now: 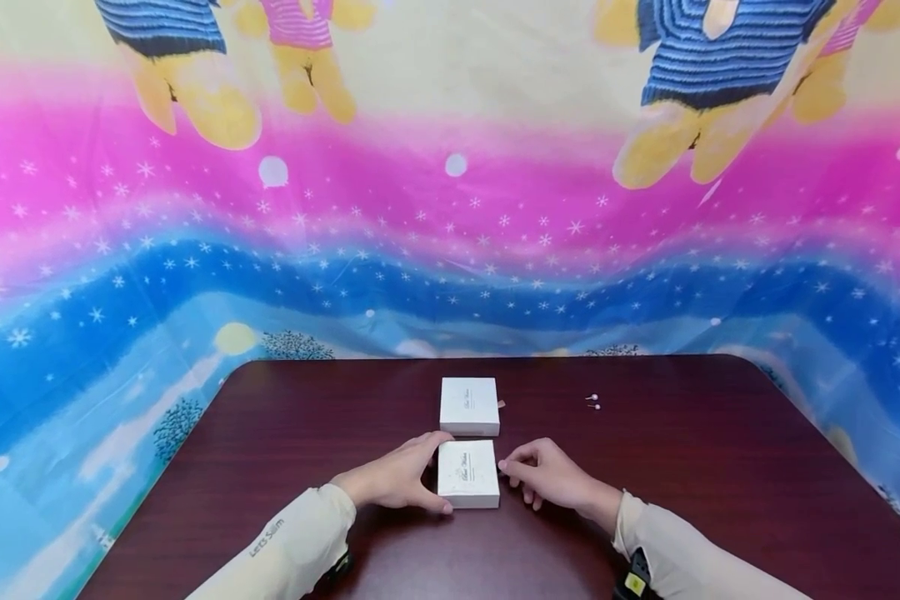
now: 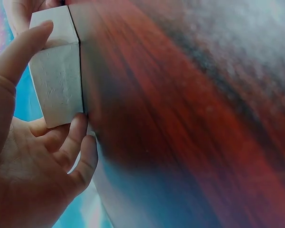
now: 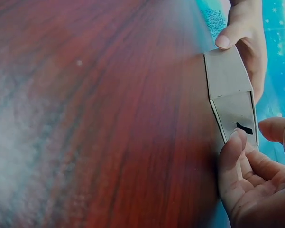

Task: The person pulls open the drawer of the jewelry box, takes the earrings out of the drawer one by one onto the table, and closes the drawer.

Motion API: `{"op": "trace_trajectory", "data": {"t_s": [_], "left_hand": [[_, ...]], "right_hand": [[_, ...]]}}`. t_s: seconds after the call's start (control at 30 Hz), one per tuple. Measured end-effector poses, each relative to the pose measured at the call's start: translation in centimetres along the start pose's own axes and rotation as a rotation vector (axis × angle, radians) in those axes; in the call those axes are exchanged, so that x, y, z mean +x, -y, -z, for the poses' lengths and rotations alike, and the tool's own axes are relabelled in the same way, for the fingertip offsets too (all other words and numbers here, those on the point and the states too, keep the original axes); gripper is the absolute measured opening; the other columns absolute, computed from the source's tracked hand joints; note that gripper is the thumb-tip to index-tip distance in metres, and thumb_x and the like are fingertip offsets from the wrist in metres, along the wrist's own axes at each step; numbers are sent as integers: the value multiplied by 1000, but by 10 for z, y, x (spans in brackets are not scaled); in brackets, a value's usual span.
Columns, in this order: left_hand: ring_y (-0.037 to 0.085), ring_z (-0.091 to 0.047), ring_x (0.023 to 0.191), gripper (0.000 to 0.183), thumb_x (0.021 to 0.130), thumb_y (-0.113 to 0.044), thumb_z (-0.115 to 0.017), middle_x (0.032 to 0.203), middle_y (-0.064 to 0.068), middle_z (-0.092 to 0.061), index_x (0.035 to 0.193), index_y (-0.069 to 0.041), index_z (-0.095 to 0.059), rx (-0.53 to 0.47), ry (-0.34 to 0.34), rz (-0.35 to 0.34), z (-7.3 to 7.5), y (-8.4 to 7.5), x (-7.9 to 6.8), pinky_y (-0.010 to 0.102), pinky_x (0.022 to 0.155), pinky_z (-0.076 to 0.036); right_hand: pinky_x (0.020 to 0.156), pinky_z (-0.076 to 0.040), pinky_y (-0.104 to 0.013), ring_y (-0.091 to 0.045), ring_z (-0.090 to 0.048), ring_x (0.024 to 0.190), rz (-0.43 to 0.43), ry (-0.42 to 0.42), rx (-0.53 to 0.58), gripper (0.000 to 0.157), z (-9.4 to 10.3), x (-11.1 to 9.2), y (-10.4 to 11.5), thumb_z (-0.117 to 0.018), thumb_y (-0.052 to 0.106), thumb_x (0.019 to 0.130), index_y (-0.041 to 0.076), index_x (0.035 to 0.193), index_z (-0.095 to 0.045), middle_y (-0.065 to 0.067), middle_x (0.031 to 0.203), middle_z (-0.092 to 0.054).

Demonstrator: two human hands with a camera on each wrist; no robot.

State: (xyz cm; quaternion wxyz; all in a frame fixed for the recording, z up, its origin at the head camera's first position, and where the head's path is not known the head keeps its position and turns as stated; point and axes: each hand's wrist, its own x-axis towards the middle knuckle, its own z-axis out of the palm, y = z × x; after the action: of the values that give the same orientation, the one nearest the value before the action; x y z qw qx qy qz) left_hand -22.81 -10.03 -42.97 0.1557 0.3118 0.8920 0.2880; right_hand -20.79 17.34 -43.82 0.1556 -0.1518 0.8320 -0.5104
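Box (image 1: 468, 468) of white cardboard, near-square, points its black tab (image 3: 245, 128) at the desk's (image 1: 690, 450) right edge; left hand (image 1: 396, 479) grips it, right hand's (image 1: 551, 477) hold unclear.

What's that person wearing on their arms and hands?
Long cream sleeves on both arms. The left one has dark lettering, partly too blurry to read. By the right wrist is a black device with a yellow patch, and something black shows by the left wrist. The left hand and right hand have no gloves.
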Motion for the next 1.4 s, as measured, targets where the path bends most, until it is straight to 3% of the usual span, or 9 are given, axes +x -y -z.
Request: {"op": "trace_trajectory", "data": {"t_s": [0.67,0.97,1.2,1.4], "left_hand": [[20,-60,112,83,74,-37,-89,130,-2,-58,141,-15,-45,16,-23,-5,-3,-1,3,33,97,-48],[15,-55,107,81,73,-34,-90,125,-5,-56,138,-15,-46,-30,-30,-34,-6,2,6,28,93,-47],[20,-51,120,87,75,-38,-87,135,-1,-53,144,-13,-40,18,-23,-24,-8,2,6,40,104,-40],[22,-49,120,87,76,-38,-86,135,2,-52,144,-13,-37,34,2,-16,-9,2,6,42,101,-37]], "right_hand": [[46,-49,-24,-8,-52,46,20,-13,57,18,-5,2,-9,-63,11,97,-3,91,-74,-5,67,-63],[45,-48,-22,-6,-52,45,43,-11,38,18,-5,2,-10,-62,5,96,-6,86,-72,-7,65,-64],[44,-49,-23,-6,-52,43,66,4,37,19,-4,3,-11,-62,5,96,-7,84,-72,-12,64,-65],[44,-49,-24,-6,-53,42,70,5,52,20,-4,4,-13,-62,5,96,-7,83,-71,-10,61,-61]]}}
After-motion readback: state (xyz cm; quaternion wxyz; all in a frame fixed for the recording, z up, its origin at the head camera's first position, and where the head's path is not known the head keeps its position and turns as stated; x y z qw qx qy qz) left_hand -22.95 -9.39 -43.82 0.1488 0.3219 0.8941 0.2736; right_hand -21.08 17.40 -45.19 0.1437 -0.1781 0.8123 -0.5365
